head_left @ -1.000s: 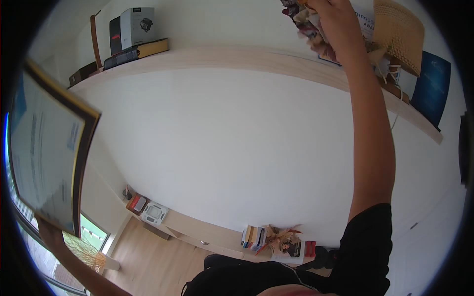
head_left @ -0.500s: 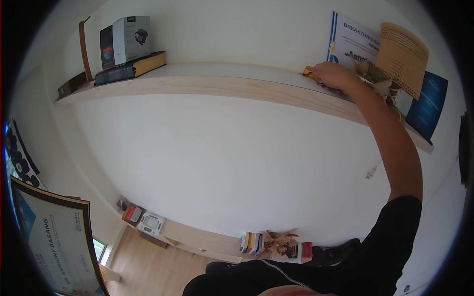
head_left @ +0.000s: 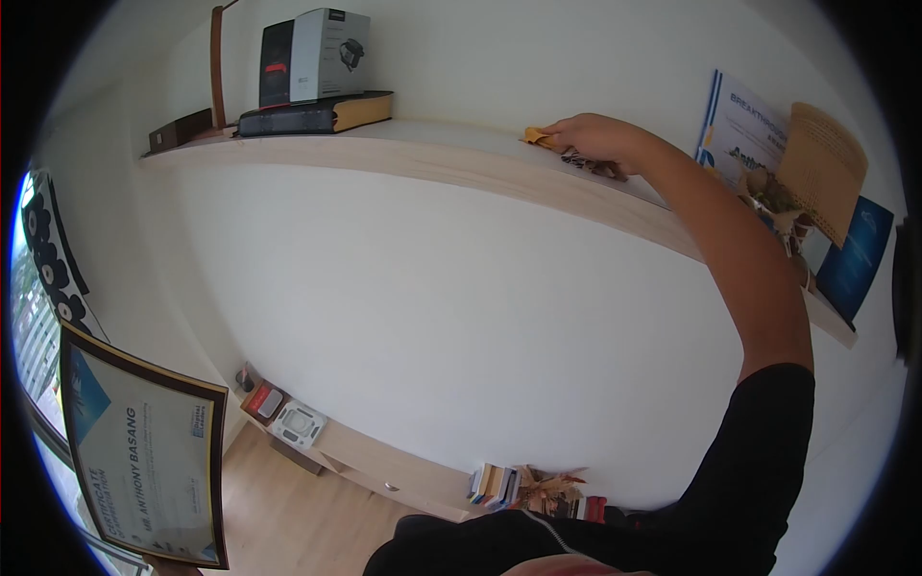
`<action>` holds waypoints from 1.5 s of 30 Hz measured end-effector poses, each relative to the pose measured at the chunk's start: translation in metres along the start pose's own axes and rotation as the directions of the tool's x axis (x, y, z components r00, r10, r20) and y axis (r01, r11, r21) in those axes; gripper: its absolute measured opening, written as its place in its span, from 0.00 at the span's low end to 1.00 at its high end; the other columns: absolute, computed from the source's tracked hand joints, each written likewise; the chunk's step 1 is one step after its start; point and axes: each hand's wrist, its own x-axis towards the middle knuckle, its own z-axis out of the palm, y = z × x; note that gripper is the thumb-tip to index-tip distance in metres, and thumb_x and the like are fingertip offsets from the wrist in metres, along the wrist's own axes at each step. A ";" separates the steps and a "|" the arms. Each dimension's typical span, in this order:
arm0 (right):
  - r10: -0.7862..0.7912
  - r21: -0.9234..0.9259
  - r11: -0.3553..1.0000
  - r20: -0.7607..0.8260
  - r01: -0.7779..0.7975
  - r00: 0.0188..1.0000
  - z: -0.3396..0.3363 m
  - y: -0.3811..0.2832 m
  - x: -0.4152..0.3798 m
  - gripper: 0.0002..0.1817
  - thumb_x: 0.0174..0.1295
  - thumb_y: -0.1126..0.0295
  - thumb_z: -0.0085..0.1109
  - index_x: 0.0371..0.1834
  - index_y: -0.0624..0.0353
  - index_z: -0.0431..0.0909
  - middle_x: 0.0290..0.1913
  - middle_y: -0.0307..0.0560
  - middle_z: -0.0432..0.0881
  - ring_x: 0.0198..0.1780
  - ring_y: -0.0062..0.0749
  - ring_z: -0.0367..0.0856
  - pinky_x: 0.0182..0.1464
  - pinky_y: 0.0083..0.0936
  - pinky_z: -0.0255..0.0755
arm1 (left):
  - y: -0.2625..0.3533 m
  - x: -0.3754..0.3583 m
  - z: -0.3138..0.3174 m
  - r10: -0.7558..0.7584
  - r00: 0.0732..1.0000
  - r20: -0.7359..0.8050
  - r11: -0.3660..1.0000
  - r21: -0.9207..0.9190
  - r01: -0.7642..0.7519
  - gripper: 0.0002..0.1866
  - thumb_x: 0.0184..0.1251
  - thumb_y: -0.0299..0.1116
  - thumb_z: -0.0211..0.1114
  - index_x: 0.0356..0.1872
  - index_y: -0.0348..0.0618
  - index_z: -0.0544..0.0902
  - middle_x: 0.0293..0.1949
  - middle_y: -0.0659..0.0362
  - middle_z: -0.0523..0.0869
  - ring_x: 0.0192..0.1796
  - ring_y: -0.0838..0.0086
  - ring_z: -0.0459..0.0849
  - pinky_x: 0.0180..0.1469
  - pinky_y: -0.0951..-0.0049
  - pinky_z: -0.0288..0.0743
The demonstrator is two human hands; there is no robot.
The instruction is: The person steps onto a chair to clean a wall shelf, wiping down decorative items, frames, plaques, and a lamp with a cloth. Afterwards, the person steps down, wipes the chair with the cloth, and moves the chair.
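Observation:
My right hand (head_left: 600,142) is up on the wall shelf (head_left: 461,182), its fingers closed on a yellow cloth (head_left: 544,137) that lies against the shelf top. Beneath the palm is a brown, crumpled-looking item (head_left: 591,165) that I cannot make out clearly. At the lower left, a framed certificate (head_left: 144,451) is tilted, with my left hand (head_left: 171,566) at its bottom edge; only a small part of that hand shows.
Left on the shelf are a thick black book (head_left: 288,117), boxes (head_left: 329,58) and a brown strap (head_left: 217,67). At its right end stand an award sheet (head_left: 744,125), a woven piece (head_left: 821,163) and a blue plaque (head_left: 855,259). Below is a low cabinet (head_left: 384,461).
My right hand and the yellow cloth have moved left along the shelf, away from the award sheet. The view has shifted, and the certificate and part of my left hand show more.

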 end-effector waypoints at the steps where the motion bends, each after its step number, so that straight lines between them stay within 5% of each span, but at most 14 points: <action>1: 0.026 0.022 0.999 0.057 -0.027 0.998 0.004 -0.010 0.008 0.25 0.66 0.65 0.45 0.68 0.41 0.68 0.43 0.44 0.74 0.36 0.29 0.68 0.35 0.34 0.66 | -0.004 -0.005 -0.009 0.158 0.986 0.050 0.916 0.366 -0.165 0.25 0.73 0.40 0.52 0.63 0.31 0.67 0.62 0.45 0.70 0.62 0.57 0.70 0.61 0.53 0.70; 3: -0.066 0.006 0.998 0.077 0.066 0.995 0.015 -0.028 0.021 0.25 0.66 0.65 0.44 0.68 0.42 0.67 0.48 0.44 0.74 0.39 0.27 0.69 0.37 0.29 0.66 | -0.007 -0.006 -0.019 0.278 0.950 0.140 0.673 0.678 -0.296 0.24 0.74 0.38 0.52 0.63 0.31 0.67 0.61 0.44 0.71 0.60 0.58 0.72 0.58 0.55 0.73; 5: -0.144 -0.005 0.989 0.102 0.145 0.984 0.027 -0.042 0.032 0.26 0.66 0.65 0.44 0.69 0.44 0.67 0.54 0.44 0.74 0.42 0.25 0.69 0.40 0.25 0.66 | -0.005 -0.004 -0.021 -0.034 0.979 -0.201 0.992 -0.126 0.009 0.24 0.71 0.33 0.57 0.63 0.30 0.67 0.59 0.42 0.73 0.55 0.59 0.76 0.54 0.57 0.75; 6: -0.134 -0.003 0.991 0.087 0.134 0.987 0.033 -0.051 0.040 0.25 0.66 0.65 0.45 0.69 0.42 0.66 0.48 0.45 0.74 0.37 0.27 0.68 0.35 0.28 0.65 | -0.005 -0.004 -0.022 -0.033 0.978 -0.204 0.993 -0.121 0.008 0.24 0.71 0.33 0.57 0.63 0.30 0.67 0.59 0.42 0.73 0.55 0.59 0.76 0.54 0.57 0.75; 10: -0.178 -0.071 0.979 0.140 0.189 0.974 0.044 -0.081 0.085 0.25 0.68 0.64 0.44 0.69 0.39 0.65 0.44 0.44 0.74 0.33 0.29 0.68 0.30 0.31 0.64 | -0.009 -0.013 -0.014 0.406 0.894 0.190 0.634 0.646 -0.425 0.25 0.71 0.34 0.57 0.63 0.30 0.67 0.60 0.42 0.73 0.55 0.59 0.76 0.52 0.58 0.76; 15: -0.285 0.002 0.957 0.201 0.290 0.937 0.062 -0.119 0.081 0.24 0.69 0.66 0.40 0.68 0.41 0.67 0.49 0.44 0.74 0.39 0.30 0.72 0.35 0.36 0.69 | -0.004 -0.018 -0.004 0.357 0.866 0.350 0.317 0.827 -0.464 0.28 0.70 0.38 0.60 0.64 0.30 0.66 0.59 0.42 0.73 0.55 0.59 0.76 0.53 0.58 0.75; 16: -0.270 0.012 0.962 0.202 0.273 0.941 0.064 -0.126 0.069 0.23 0.69 0.67 0.40 0.68 0.42 0.68 0.53 0.45 0.75 0.45 0.32 0.74 0.40 0.37 0.71 | -0.004 -0.016 0.006 0.193 0.981 -0.023 0.868 0.469 -0.159 0.29 0.68 0.37 0.62 0.64 0.30 0.66 0.58 0.43 0.75 0.53 0.59 0.77 0.53 0.59 0.75; 17: -0.272 0.016 0.961 0.204 0.275 0.940 0.068 -0.128 0.069 0.23 0.69 0.67 0.40 0.68 0.42 0.68 0.53 0.45 0.75 0.45 0.32 0.74 0.40 0.37 0.71 | -0.005 -0.015 0.011 -0.182 0.960 -0.213 0.973 -0.178 0.145 0.30 0.66 0.36 0.64 0.64 0.30 0.66 0.57 0.43 0.76 0.52 0.59 0.78 0.52 0.61 0.75; 18: -0.377 -0.031 0.921 0.194 0.389 0.906 0.071 -0.128 0.071 0.23 0.70 0.64 0.41 0.68 0.42 0.68 0.61 0.47 0.71 0.57 0.32 0.68 0.53 0.34 0.64 | -0.023 -0.015 -0.016 0.082 0.988 -0.131 0.980 0.192 -0.056 0.32 0.63 0.33 0.67 0.64 0.30 0.66 0.54 0.43 0.78 0.50 0.59 0.80 0.52 0.62 0.75; 19: -0.472 -0.078 0.866 0.190 0.493 0.861 0.073 -0.127 0.069 0.22 0.71 0.60 0.42 0.68 0.42 0.67 0.69 0.49 0.67 0.69 0.32 0.62 0.66 0.31 0.57 | -0.020 -0.018 -0.011 0.083 0.989 -0.126 0.979 0.194 -0.057 0.32 0.63 0.33 0.67 0.64 0.30 0.66 0.54 0.43 0.78 0.50 0.59 0.80 0.52 0.62 0.75; 25: -0.707 0.217 0.705 0.294 0.676 0.643 0.068 -0.111 0.052 0.21 0.70 0.62 0.44 0.66 0.41 0.71 0.67 0.41 0.69 0.69 0.27 0.62 0.69 0.27 0.51 | -0.048 -0.012 -0.033 -0.203 0.962 -0.184 0.978 -0.083 0.191 0.35 0.61 0.37 0.69 0.64 0.30 0.65 0.55 0.42 0.77 0.51 0.60 0.80 0.51 0.62 0.76; 36: -0.436 -0.104 0.888 0.117 0.447 0.892 -0.004 0.016 -0.057 0.19 0.71 0.66 0.44 0.62 0.38 0.75 0.63 0.41 0.74 0.63 0.24 0.72 0.64 0.21 0.64 | -0.081 0.003 -0.078 -0.490 0.871 0.034 0.852 -0.192 0.487 0.39 0.55 0.42 0.73 0.63 0.31 0.67 0.54 0.40 0.78 0.49 0.58 0.81 0.47 0.61 0.78; 41: -0.289 -0.191 0.941 -0.023 0.280 0.957 -0.025 0.075 -0.098 0.19 0.70 0.67 0.45 0.61 0.40 0.75 0.61 0.37 0.76 0.64 0.23 0.72 0.63 0.19 0.66 | -0.034 -0.050 0.073 -0.283 0.945 -0.162 0.939 -0.248 0.239 0.36 0.56 0.41 0.71 0.60 0.30 0.68 0.49 0.39 0.80 0.45 0.54 0.82 0.43 0.61 0.80; 45: -0.375 -0.158 0.920 -0.084 0.360 0.923 -0.032 0.097 -0.123 0.18 0.69 0.72 0.45 0.59 0.44 0.77 0.60 0.37 0.77 0.62 0.24 0.74 0.62 0.17 0.68 | -0.080 -0.014 0.028 -0.418 0.891 -0.179 0.897 -0.236 0.374 0.30 0.69 0.45 0.53 0.64 0.33 0.64 0.60 0.44 0.72 0.57 0.56 0.73 0.57 0.60 0.71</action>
